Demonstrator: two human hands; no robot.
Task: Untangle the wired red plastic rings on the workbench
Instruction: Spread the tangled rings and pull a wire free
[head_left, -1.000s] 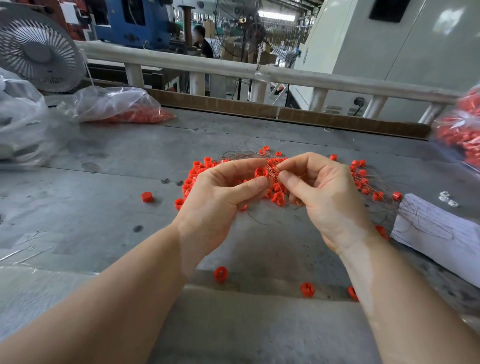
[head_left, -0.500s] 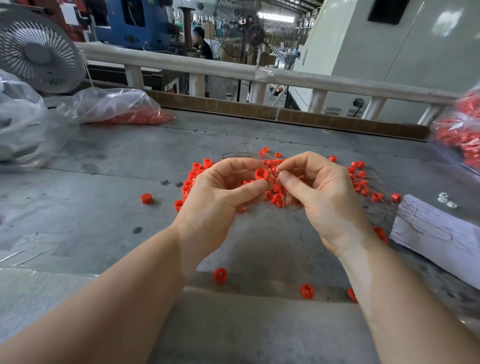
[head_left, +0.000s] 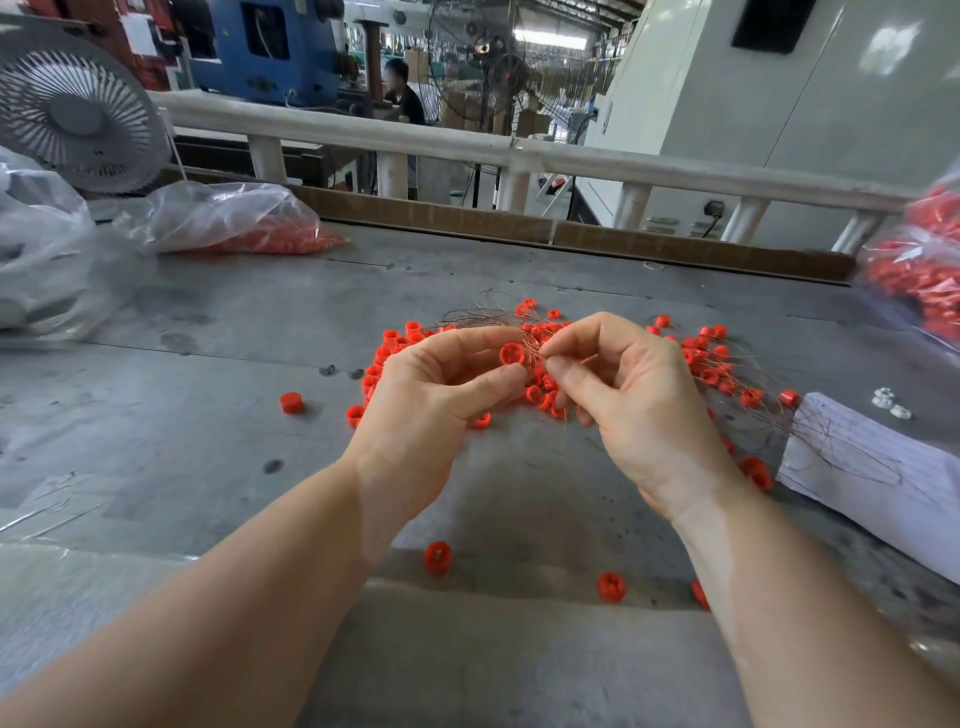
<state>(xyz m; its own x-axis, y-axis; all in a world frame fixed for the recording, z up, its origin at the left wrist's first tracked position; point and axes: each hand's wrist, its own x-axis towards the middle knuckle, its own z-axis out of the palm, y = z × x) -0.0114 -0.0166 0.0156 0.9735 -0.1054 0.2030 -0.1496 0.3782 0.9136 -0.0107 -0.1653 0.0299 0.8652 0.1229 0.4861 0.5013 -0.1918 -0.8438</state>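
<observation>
Above the grey surface (head_left: 218, 447), the left hand (head_left: 431, 410) pinches one red ring (head_left: 513, 354) between thumb and forefinger, while the right hand (head_left: 631, 410) has its fingers (head_left: 563, 340) curled and pressed together on what seem to be thin wires (head_left: 531, 339) just beside that ring. The tangled pile of wired red rings (head_left: 706, 358) lies on the surface behind and beneath both hands, with a few loose rings (head_left: 437, 557) nearer the person
</observation>
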